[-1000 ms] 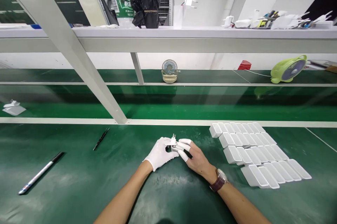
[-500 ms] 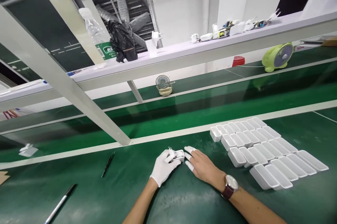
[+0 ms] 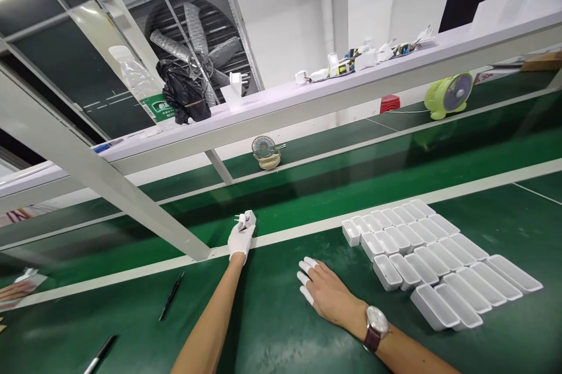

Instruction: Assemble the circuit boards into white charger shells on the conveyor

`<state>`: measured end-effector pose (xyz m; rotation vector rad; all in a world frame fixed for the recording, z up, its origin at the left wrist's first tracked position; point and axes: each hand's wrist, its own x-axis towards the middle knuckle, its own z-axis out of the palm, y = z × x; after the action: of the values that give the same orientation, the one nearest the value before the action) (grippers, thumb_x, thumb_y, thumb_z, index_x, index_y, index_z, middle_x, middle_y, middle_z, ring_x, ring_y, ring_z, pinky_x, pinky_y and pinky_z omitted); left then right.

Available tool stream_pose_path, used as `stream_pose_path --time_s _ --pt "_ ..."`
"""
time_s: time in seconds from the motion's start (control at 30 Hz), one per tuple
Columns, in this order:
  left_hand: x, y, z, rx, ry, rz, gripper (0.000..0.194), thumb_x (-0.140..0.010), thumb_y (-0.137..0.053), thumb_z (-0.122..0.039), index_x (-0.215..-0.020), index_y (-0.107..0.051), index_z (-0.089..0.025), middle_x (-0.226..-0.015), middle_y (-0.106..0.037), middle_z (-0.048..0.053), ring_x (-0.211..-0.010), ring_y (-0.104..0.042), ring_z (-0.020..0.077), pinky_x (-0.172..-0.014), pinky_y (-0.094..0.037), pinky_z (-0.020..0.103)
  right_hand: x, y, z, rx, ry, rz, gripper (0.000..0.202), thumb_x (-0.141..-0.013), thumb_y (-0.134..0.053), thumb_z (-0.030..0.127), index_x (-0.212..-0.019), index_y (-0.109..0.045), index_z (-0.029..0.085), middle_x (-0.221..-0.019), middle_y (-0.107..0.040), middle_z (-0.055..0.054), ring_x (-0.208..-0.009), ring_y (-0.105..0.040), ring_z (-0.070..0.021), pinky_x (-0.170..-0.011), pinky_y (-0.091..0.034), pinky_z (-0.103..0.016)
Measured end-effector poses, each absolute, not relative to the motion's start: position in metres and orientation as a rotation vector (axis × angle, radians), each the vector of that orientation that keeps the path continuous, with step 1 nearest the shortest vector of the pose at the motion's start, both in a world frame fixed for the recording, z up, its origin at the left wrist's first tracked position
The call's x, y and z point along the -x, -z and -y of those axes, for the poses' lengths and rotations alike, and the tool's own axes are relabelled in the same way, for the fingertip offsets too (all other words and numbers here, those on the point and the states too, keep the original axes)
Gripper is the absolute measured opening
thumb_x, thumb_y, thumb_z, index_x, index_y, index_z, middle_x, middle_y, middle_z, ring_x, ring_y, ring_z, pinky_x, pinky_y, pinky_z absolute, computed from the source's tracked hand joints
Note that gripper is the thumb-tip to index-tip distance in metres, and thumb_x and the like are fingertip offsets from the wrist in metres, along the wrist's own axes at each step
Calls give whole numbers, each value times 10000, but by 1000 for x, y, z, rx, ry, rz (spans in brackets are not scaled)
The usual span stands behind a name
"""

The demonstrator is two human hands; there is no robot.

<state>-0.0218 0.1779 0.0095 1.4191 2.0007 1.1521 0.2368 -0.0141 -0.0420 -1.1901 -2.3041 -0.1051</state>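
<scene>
My left hand (image 3: 240,243), in a white glove, reaches over the near edge of the green belt. Its fingers are closed round a white plug adapter (image 3: 246,220) whose metal pins point left. My right hand (image 3: 327,292) wears white finger cots and a wristwatch. It lies over the green tabletop with its fingers stretched out and nothing in them. Nearest to it on the right stand rows of white plastic cases (image 3: 389,273), open at the top.
A slanted metal post (image 3: 144,204) rises left of my left arm. Two pens, a black one (image 3: 171,298) and a marker (image 3: 100,354), lie on the left. A small fan (image 3: 266,151) and a green fan (image 3: 450,96) stand beyond the belt. Another person's hand (image 3: 17,291) shows far left.
My left hand has moved forward and left with the plug adapter, from the tabletop to the belt. My right hand is now apart from it. Another person's hand has appeared at the left edge.
</scene>
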Motion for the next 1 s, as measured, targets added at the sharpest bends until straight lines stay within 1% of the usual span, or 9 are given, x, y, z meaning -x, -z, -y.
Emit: stream_pose_path --time_s 0.13,0.33,0.43,0.53,0.67,0.77,0.9,0.93,1.0 --pt "22 1 -182 -1372 -1213 -2023 430 -798 -717 -303 -1171 -603 -122 -1148 -697 145 -992 -695 234 -922 -538 377 -236 40 13 1191 139 2306 311 -975 -492 249 -1219 -632 116 -1315 -602 -160 -1271 -518 -316 -1127 -366 -475" --pt "9 0 -159 -1460 -1206 -1967 418 -869 -629 -373 -1212 -557 -146 -1170 -674 138 -1035 -681 231 -926 -548 392 -236 30 10 1224 113 2327 308 -1001 -440 243 -1185 -641 100 -1286 -614 -164 -1257 -520 -320 -1088 -391 -470" --pt "-17 -1 -140 -1598 -1121 -1848 396 -857 -627 -416 -1163 -594 -167 -1112 -690 121 -1006 -687 244 -898 -558 398 -237 24 8 1237 66 2333 304 -1004 -427 245 -1149 -652 101 -1274 -613 -165 -1252 -516 -320 -1076 -395 -466" --pt "-60 -4 -120 -1800 -977 -1631 336 -854 -616 -401 -1104 -647 -180 -1108 -698 97 -980 -689 222 -899 -552 364 -238 20 8 1238 59 2338 305 -1001 -426 256 -1121 -661 103 -1263 -612 -167 -1234 -523 -314 -1080 -386 -464" --pt "-132 -17 -99 -2055 -685 -1275 269 -852 -604 -362 -1042 -716 -209 -896 -730 29 -770 -681 170 -730 -556 287 -241 16 8 1218 49 2372 256 -951 -503 266 -1020 -688 103 -1142 -663 -171 -1138 -578 -307 -1058 -404 -465" --pt "-180 -32 -91 -2205 -506 -1081 285 -820 -648 -374 -1066 -733 -259 -784 -725 -14 -668 -643 156 -688 -526 270 -242 17 6 1217 42 2390 262 -949 -489 261 -1025 -687 106 -1042 -702 -159 -1028 -634 -302 -964 -470 -463" --pt "-218 -42 -88 -2370 -388 -1020 321 -739 -728 -415 -1031 -750 -284 -915 -747 19 -784 -666 214 -757 -496 302 -241 22 2 1198 37 2412 260 -951 -471 243 -1050 -680 124 -1014 -725 -131 -928 -672 -269 -841 -519 -408" --pt "-222 -42 -88 -2386 -384 -1040 310 -716 -745 -421 -988 -757 -272 -941 -746 33 -811 -669 229 -763 -489 306 -241 23 1 1190 38 2415 249 -947 -476 232 -1032 -683 125 -998 -729 -124 -909 -675 -259 -826 -522 -393" --pt "-221 -41 -90 -2398 -381 -1101 249 -715 -741 -437 -857 -756 -233 -879 -736 57 -787 -664 239 -736 -478 307 -242 22 1 1178 44 2415 218 -933 -495 216 -987 -688 129 -947 -732 -109 -877 -673 -250 -817 -521 -383"
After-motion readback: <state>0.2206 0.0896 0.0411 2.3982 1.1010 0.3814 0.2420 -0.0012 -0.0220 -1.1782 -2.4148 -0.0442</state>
